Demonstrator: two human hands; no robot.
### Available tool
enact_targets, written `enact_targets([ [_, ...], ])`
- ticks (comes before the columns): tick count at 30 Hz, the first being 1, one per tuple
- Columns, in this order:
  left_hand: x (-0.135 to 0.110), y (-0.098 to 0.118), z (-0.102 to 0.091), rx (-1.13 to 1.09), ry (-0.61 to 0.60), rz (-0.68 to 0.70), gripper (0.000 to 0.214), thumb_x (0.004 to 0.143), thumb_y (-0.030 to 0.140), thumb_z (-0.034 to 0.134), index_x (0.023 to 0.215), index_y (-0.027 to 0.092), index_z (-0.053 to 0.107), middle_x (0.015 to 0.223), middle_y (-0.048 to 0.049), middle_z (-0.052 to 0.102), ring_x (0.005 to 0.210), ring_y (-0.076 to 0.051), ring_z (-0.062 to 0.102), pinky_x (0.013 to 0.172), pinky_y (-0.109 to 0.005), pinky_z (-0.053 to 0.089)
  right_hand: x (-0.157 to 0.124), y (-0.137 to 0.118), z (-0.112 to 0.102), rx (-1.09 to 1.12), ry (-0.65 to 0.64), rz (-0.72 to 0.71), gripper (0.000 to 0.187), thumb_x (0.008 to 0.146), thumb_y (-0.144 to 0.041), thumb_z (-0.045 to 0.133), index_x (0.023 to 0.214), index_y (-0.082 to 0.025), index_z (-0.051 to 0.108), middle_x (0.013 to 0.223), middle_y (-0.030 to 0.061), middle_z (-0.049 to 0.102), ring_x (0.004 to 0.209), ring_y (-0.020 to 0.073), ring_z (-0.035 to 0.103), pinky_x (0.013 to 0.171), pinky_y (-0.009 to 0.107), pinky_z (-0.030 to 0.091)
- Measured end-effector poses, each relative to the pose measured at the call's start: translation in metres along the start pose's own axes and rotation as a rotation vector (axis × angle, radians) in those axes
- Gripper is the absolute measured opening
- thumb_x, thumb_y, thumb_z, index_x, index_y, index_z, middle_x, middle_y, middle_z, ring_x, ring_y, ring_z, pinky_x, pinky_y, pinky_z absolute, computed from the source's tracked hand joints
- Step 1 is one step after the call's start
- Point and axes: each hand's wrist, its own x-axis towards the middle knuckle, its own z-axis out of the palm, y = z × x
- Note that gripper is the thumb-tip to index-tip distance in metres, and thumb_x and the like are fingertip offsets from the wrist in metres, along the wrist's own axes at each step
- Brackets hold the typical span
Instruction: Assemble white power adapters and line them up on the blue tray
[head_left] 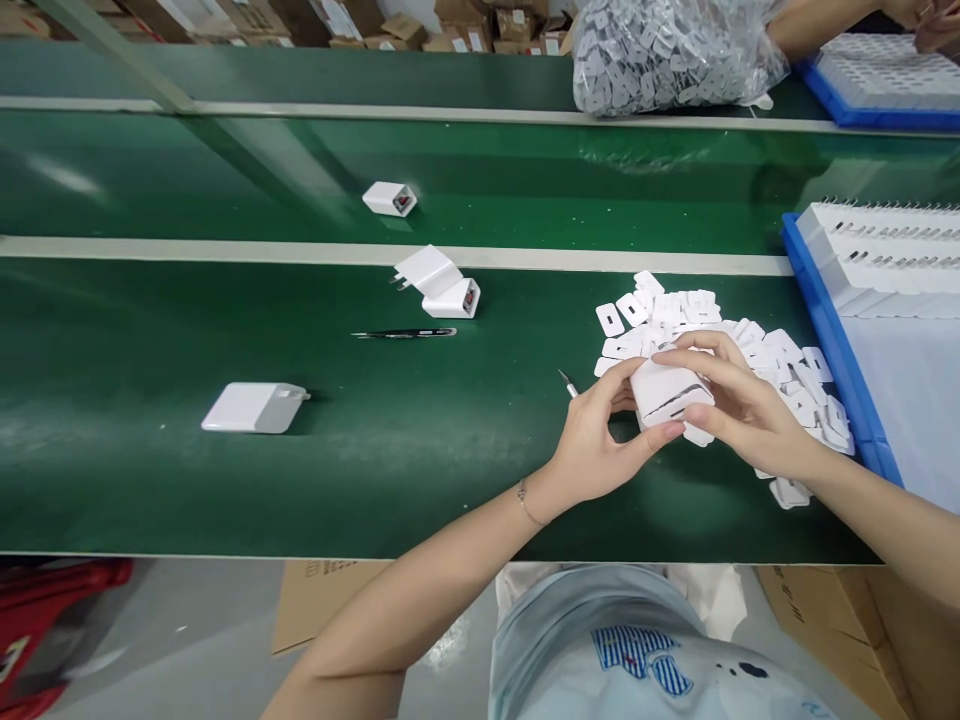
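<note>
Both my hands hold one white charger plug (667, 392) just above the green bench. My left hand (600, 440) grips its left side, and a thin metal tip (567, 383) sticks out behind that hand's fingers. My right hand (739, 400) wraps over the charger's top and right side. Right behind my hands lies a pile of small white label pieces (697, 315) with dark rectangles.
Black tweezers (405, 333) lie mid-bench. White chargers lie at the left (253, 408), the centre (442, 285) and on the far belt (390, 198). A blue tray of chargers (885, 262) stands at the right. A bag of white parts (667, 50) and another person's arm (817, 30) are at the far side.
</note>
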Motion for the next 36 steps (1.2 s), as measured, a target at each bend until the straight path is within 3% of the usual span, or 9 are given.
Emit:
enact_targets([
  [4,0.000,-0.001,-0.001,-0.047,-0.030,0.004,0.051,0.083,0.037,0.074,0.125,0.016,0.053,0.116,-0.0128,0.070,0.103,-0.021,0.071,0.089,-0.030,0.058,0.000,-0.002,-0.003,-0.021,-0.018,-0.022,0.037,0.101,-0.037,0.048,0.135,-0.045,0.057,0.126,0.0051,0.051,0.129,0.0231,0.046,0.103,0.039,0.049],
  [10,0.004,0.000,0.000,-0.172,-0.062,-0.064,0.050,0.082,0.034,0.076,0.124,0.019,0.054,0.123,-0.0100,0.066,0.114,-0.021,0.065,0.097,-0.031,0.055,0.002,-0.003,-0.004,-0.058,-0.020,-0.078,0.036,0.101,-0.033,0.048,0.134,-0.041,0.059,0.137,0.0029,0.053,0.135,0.0232,0.045,0.112,0.043,0.042],
  [19,0.002,-0.001,-0.002,-0.232,-0.064,-0.091,0.052,0.080,0.044,0.076,0.124,0.021,0.058,0.119,-0.0094,0.068,0.109,-0.023,0.067,0.096,-0.034,0.055,0.003,-0.007,-0.003,-0.048,0.019,-0.055,0.025,0.096,-0.038,0.054,0.117,-0.032,0.067,0.127,0.0085,0.057,0.125,0.0260,0.053,0.099,0.043,0.052],
  [28,0.002,0.002,0.002,-0.208,-0.043,-0.044,0.047,0.083,0.042,0.074,0.122,0.020,0.061,0.115,-0.0082,0.068,0.108,-0.023,0.066,0.094,-0.032,0.054,0.002,-0.011,0.004,-0.074,0.076,-0.121,0.017,0.097,-0.025,0.052,0.104,-0.030,0.067,0.123,0.0068,0.056,0.124,0.0237,0.052,0.104,0.042,0.045],
  [36,0.004,0.003,0.002,-0.132,-0.013,-0.047,0.050,0.082,0.049,0.072,0.119,0.018,0.062,0.107,-0.0079,0.069,0.100,-0.023,0.067,0.089,-0.033,0.057,0.005,-0.014,0.007,-0.033,0.138,-0.022,0.021,0.097,-0.040,0.054,0.095,-0.030,0.072,0.119,0.0067,0.062,0.118,0.0259,0.057,0.102,0.044,0.048],
])
